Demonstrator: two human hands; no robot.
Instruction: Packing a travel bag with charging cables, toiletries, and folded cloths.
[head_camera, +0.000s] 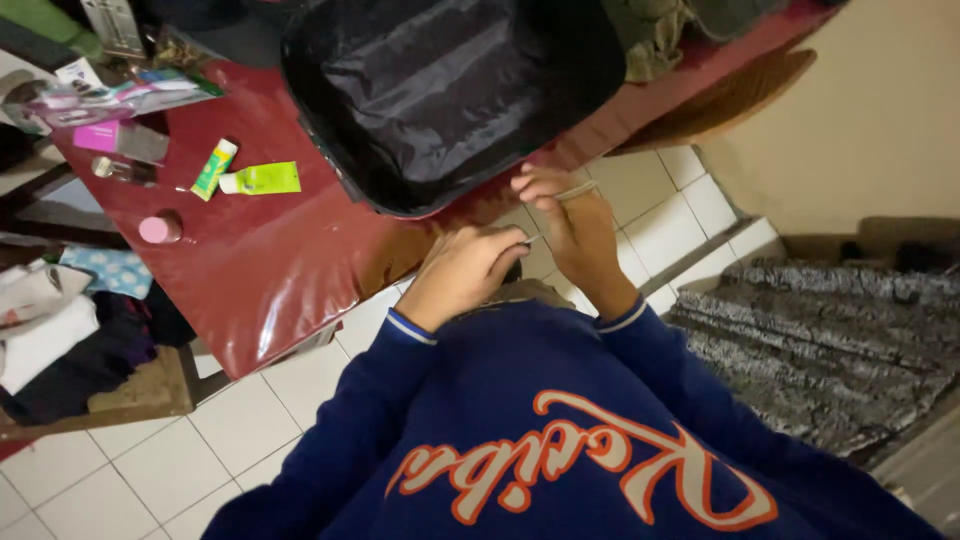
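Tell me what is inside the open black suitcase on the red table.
The suitcase shows only its shiny black lining, creased, with no items visible in it. Its far part runs out of view at the top, and the near rim hides the bottom edge, so anything there cannot be seen.

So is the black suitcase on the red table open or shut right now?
Open. The suitcase lies with its dark lined inside facing up, and nothing visible in it.

I see a thin, pale rubber band (577, 190) stretched taut over the fingers of my right hand (575, 235), just below the rim of the open black suitcase. A strand of it runs down toward my left hand (470, 268), which pinches it.
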